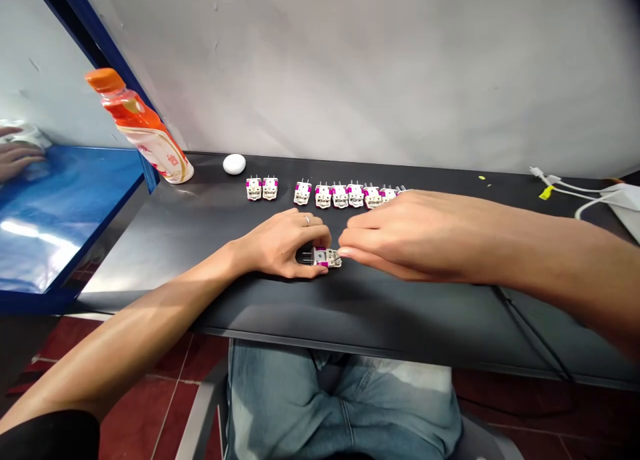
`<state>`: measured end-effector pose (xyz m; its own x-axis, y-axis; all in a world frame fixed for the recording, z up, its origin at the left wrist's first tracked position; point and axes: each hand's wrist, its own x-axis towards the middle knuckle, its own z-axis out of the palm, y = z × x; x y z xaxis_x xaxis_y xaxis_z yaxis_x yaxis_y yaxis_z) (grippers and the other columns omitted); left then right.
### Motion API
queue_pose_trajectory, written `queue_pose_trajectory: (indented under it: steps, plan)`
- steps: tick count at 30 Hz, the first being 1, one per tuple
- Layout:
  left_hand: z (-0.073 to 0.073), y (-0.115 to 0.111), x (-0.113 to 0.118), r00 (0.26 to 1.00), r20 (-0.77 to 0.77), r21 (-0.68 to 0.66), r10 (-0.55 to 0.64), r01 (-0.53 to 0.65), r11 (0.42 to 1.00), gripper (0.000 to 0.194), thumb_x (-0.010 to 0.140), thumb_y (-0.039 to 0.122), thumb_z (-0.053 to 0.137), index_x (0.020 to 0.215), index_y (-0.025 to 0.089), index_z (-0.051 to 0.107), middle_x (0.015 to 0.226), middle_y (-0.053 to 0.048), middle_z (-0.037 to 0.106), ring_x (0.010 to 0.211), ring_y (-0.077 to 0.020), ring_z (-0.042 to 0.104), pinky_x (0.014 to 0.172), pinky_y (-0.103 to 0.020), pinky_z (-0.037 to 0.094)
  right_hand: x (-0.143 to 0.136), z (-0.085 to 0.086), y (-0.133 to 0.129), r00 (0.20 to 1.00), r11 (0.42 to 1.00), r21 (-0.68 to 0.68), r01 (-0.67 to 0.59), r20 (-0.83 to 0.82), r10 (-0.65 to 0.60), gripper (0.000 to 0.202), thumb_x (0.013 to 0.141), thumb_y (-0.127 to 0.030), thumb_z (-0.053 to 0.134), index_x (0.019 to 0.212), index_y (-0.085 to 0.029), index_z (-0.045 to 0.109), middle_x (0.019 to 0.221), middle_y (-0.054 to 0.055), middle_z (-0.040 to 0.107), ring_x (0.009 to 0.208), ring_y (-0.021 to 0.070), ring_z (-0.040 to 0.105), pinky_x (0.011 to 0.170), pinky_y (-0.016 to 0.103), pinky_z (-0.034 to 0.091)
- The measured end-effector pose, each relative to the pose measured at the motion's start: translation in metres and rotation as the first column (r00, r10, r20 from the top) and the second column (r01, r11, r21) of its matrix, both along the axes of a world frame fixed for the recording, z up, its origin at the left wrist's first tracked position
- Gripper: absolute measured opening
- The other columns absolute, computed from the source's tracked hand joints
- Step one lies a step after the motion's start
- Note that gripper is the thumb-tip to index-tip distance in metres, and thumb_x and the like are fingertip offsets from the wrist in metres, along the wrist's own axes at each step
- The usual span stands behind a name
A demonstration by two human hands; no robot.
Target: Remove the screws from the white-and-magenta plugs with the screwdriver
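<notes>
A small white and purple plug part (324, 257) with metal prongs lies on the dark tabletop, its prongs pointing left. My left hand (287, 243), a ring on one finger, is closed round it with thumb and fingers on its two long sides. At the part's right end is my right hand (395, 240), its fingers pinched together; a thin metal tip seems to show between them and the part, but what they hold is mostly hidden. Behind my hands stands a row of similar plug parts (339, 195), its right end partly covered by my right hand.
An orange-capped bottle (150, 137) and a white egg-shaped object (234, 164) stand at the back left. White cables (575, 188) lie at the back right, a black cable (530, 327) at the front right. Another person's hand (19, 157) is over the blue table (75, 200).
</notes>
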<state>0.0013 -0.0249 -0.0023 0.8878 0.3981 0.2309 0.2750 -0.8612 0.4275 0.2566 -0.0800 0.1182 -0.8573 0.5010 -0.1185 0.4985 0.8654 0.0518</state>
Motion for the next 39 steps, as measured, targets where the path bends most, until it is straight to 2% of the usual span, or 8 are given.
queue_pose_trajectory:
  steps: [4, 9, 16, 19, 22, 26, 30, 39]
  plan:
    - [0.000, 0.000, 0.000, 1.000, 0.010, 0.011, -0.015, 0.014, 1.000, 0.036, 0.102, 0.052, 0.076, 0.120, 0.020, 0.076, 0.122, -0.011, 0.081, 0.107, -0.0300, 0.077, 0.098, -0.040, 0.053, -0.001, 0.003, -0.001, 0.998, 0.998, -0.011, -0.064, 0.020, 0.064, 0.015, 0.103, -0.015, 0.067, 0.097, -0.020, 0.079, 0.098, 0.007, 0.076, 0.068, 0.0168, 0.056, 0.061, 0.034, 0.034]
    - [-0.001, 0.000, -0.001, 1.000, 0.011, 0.017, 0.004, -0.004, 1.000, 0.035, 0.102, 0.053, 0.076, 0.116, 0.021, 0.076, 0.110, -0.009, 0.081, 0.101, -0.0283, 0.076, 0.096, -0.039, 0.053, -0.002, 0.003, -0.001, 0.995, 0.999, 0.032, -0.041, 0.092, 0.038, 0.023, 0.106, -0.016, 0.065, 0.086, -0.021, 0.075, 0.081, 0.001, 0.071, 0.058, 0.0152, 0.044, 0.057, 0.037, 0.028]
    - [0.000, 0.000, -0.001, 1.000, -0.012, 0.017, 0.013, -0.013, 1.000, 0.041, 0.103, 0.058, 0.073, 0.119, 0.020, 0.076, 0.116, -0.011, 0.081, 0.106, -0.0306, 0.076, 0.096, -0.041, 0.052, 0.009, -0.002, 0.000, 0.993, 0.994, 0.026, -0.106, -0.053, 0.107, 0.016, 0.104, -0.013, 0.063, 0.098, -0.019, 0.077, 0.105, 0.007, 0.077, 0.071, 0.0159, 0.064, 0.061, 0.033, 0.039]
    - [0.000, 0.000, 0.000, 1.000, -0.004, 0.018, 0.005, -0.005, 1.000, 0.040, 0.103, 0.059, 0.074, 0.114, 0.020, 0.075, 0.109, -0.010, 0.080, 0.101, -0.0294, 0.075, 0.093, -0.040, 0.052, 0.010, -0.008, -0.001, 0.998, 0.994, 0.091, -0.054, -0.011, 0.056, 0.016, 0.110, -0.029, 0.069, 0.101, -0.019, 0.078, 0.086, 0.003, 0.075, 0.060, 0.0167, 0.057, 0.058, 0.035, 0.031]
    - [-0.001, 0.000, 0.000, 1.000, 0.009, 0.020, 0.008, -0.008, 1.000, 0.037, 0.103, 0.056, 0.074, 0.113, 0.020, 0.075, 0.108, -0.009, 0.080, 0.100, -0.0286, 0.075, 0.093, -0.039, 0.051, 0.009, -0.007, -0.001, 0.998, 0.995, 0.088, -0.055, 0.046, 0.051, 0.025, 0.110, -0.018, 0.063, 0.087, -0.020, 0.072, 0.079, 0.001, 0.071, 0.057, 0.0157, 0.051, 0.057, 0.036, 0.026]
    - [-0.003, 0.000, 0.000, 1.000, 0.017, 0.034, 0.010, -0.011, 0.999, 0.036, 0.102, 0.053, 0.074, 0.117, 0.021, 0.076, 0.113, -0.010, 0.081, 0.104, -0.0290, 0.076, 0.095, -0.039, 0.052, 0.007, -0.002, -0.003, 0.993, 0.995, -0.041, -0.090, -0.085, 0.086, 0.013, 0.102, -0.012, 0.063, 0.103, -0.019, 0.074, 0.109, 0.009, 0.080, 0.074, 0.0178, 0.065, 0.063, 0.033, 0.039]
    - [-0.004, 0.000, -0.001, 0.999, 0.022, 0.046, 0.023, -0.024, 0.999, 0.036, 0.102, 0.055, 0.074, 0.115, 0.021, 0.074, 0.107, -0.008, 0.079, 0.098, -0.0272, 0.074, 0.091, -0.038, 0.052, 0.009, -0.005, -0.002, 0.999, 0.998, 0.060, -0.024, -0.046, 0.026, 0.016, 0.109, -0.022, 0.064, 0.098, -0.021, 0.074, 0.082, 0.003, 0.075, 0.063, 0.0188, 0.060, 0.060, 0.035, 0.033]
    - [0.002, 0.005, -0.007, 0.979, 0.120, 0.176, 0.165, -0.185, 0.967, 0.025, 0.104, 0.038, 0.074, 0.122, 0.021, 0.074, 0.118, -0.008, 0.080, 0.103, -0.0254, 0.075, 0.090, -0.036, 0.056, 0.033, -0.021, 0.015, 0.942, 0.990, 0.137, -0.016, -0.331, 0.061, 0.018, 0.109, -0.015, 0.055, 0.108, -0.020, 0.072, 0.105, 0.007, 0.074, 0.070, 0.0157, 0.059, 0.063, 0.032, 0.047]
